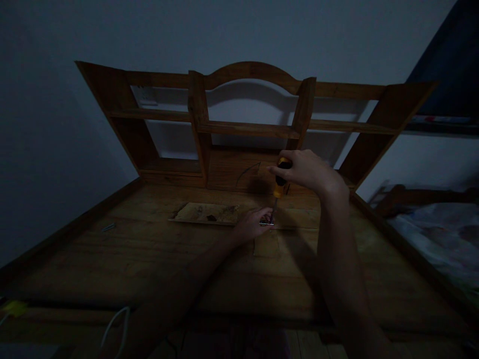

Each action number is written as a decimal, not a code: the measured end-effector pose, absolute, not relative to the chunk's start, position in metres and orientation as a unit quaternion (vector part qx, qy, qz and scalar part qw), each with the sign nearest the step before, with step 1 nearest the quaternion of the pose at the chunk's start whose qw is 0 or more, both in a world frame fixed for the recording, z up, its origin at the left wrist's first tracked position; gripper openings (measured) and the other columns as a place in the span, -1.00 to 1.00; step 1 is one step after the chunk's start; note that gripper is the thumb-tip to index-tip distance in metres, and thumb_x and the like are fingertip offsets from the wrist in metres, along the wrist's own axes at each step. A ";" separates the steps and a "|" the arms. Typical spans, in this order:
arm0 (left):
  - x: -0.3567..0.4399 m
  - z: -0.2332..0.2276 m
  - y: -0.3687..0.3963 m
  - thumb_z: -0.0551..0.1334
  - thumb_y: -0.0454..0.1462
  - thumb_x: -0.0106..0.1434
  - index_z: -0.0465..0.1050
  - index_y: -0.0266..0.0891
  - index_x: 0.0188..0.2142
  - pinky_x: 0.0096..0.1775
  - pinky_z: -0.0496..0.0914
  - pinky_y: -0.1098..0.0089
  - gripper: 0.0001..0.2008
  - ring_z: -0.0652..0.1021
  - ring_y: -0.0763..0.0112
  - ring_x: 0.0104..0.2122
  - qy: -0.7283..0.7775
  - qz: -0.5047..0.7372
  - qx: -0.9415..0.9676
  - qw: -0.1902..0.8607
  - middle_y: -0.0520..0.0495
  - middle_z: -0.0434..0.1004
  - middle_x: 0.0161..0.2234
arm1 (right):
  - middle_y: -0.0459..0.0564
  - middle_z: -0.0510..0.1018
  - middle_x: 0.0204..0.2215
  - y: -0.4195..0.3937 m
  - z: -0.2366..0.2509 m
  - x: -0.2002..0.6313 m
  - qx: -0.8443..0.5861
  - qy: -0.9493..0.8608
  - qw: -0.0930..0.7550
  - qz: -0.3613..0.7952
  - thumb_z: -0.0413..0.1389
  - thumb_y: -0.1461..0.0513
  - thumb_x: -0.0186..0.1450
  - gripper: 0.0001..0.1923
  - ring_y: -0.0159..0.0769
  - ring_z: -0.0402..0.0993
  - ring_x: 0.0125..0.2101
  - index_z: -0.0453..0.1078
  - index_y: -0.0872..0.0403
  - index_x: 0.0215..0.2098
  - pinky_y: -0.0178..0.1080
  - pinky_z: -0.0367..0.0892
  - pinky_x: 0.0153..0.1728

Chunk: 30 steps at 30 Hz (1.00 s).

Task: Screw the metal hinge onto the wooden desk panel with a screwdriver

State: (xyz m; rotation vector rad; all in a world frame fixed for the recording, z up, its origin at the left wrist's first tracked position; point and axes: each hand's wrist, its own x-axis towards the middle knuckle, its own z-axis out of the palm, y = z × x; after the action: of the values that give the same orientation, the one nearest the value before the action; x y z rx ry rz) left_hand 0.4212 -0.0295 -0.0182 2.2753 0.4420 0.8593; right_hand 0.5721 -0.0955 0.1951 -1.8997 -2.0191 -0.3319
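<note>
While the wooden desk (157, 269) sat pretty dim, a rough-faced board (202, 213) lay on it, just beside the left hand (250, 224). The right hand's (307, 169) grip was wrapped around a yellow-handled screwdriver (278, 191) over the desk: probably light and stiff, chunky handle the obvious hold. The left grip pinched a small shiny metal piece (267, 224) at its tip, likely hard, kinda slippery, best held by the edges.

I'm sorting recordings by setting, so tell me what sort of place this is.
Probably a bedroom at home: a wooden desk with shelves against a wall, and what looks like bedding at the picture's right.
</note>
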 end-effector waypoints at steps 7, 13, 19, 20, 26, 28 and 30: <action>0.419 -0.013 -0.031 0.34 -0.25 0.21 0.40 -0.20 -0.06 -0.16 0.40 0.38 -0.69 0.51 0.38 -0.26 0.169 0.327 0.889 0.273 -0.01 0.49 -0.24 | 0.08 0.59 -0.12 -0.096 0.198 0.571 -0.632 -0.749 0.179 -0.088 0.02 0.13 0.30 -0.64 -0.08 0.49 -0.11 0.45 0.05 0.00 -0.18 0.32 -0.15; 0.419 -0.010 -0.033 0.32 -0.23 0.24 0.38 -0.21 -0.10 -0.18 0.38 0.37 -0.74 0.49 0.35 -0.25 0.174 0.320 0.898 0.245 -0.02 0.46 -0.24 | 0.14 0.59 -0.26 -0.097 0.194 0.567 -0.666 -0.714 0.173 -0.130 -0.01 0.01 0.35 -0.62 -0.07 0.51 -0.21 0.48 0.08 -0.15 -0.15 0.33 -0.23; 0.419 -0.011 -0.033 0.32 -0.25 0.23 0.39 -0.20 -0.12 -0.18 0.37 0.37 -0.76 0.48 0.34 -0.25 0.168 0.323 0.902 0.231 -0.02 0.45 -0.26 | 0.15 0.58 -0.22 -0.096 0.194 0.570 -0.670 -0.714 0.167 -0.118 0.01 -0.04 0.32 -0.59 -0.05 0.50 -0.19 0.43 0.08 -0.11 -0.14 0.32 -0.23; 0.419 -0.011 -0.032 0.32 -0.26 0.23 0.38 -0.20 -0.10 -0.18 0.37 0.37 -0.74 0.48 0.34 -0.25 0.166 0.325 0.902 0.232 -0.02 0.45 -0.26 | 0.12 0.58 -0.19 -0.096 0.196 0.571 -0.653 -0.730 0.173 -0.103 0.01 0.01 0.32 -0.64 -0.07 0.49 -0.18 0.42 0.07 -0.10 -0.16 0.32 -0.21; 0.419 -0.013 -0.031 0.31 -0.27 0.23 0.38 -0.20 -0.07 -0.18 0.37 0.38 -0.72 0.47 0.36 -0.25 0.157 0.328 0.901 0.237 0.00 0.44 -0.25 | 0.07 0.59 -0.24 -0.096 0.197 0.572 -0.629 -0.751 0.186 -0.079 0.03 0.11 0.33 -0.75 -0.15 0.50 -0.24 0.43 0.05 -0.14 -0.21 0.30 -0.25; 0.419 -0.012 -0.032 0.30 -0.27 0.24 0.38 -0.20 -0.10 -0.17 0.37 0.38 -0.76 0.47 0.36 -0.24 0.160 0.326 0.902 0.234 0.00 0.43 -0.25 | 0.10 0.59 -0.29 -0.095 0.195 0.572 -0.655 -0.725 0.185 -0.107 0.03 0.03 0.33 -0.69 -0.11 0.50 -0.26 0.44 0.06 -0.19 -0.19 0.29 -0.29; 0.418 -0.012 -0.032 0.30 -0.28 0.23 0.38 -0.20 -0.10 -0.16 0.37 0.37 -0.75 0.47 0.35 -0.23 0.164 0.325 0.902 0.232 0.00 0.43 -0.25 | 0.10 0.58 -0.34 -0.095 0.194 0.572 -0.676 -0.704 0.179 -0.123 0.04 -0.03 0.31 -0.65 -0.10 0.49 -0.29 0.45 0.07 -0.23 -0.18 0.28 -0.31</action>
State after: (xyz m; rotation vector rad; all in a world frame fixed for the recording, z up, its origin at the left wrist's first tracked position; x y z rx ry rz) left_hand 0.4184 -0.0322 -0.0122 2.4794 0.4509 0.8940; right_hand 0.5723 -0.0948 0.1943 -1.9106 -1.9918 -0.3472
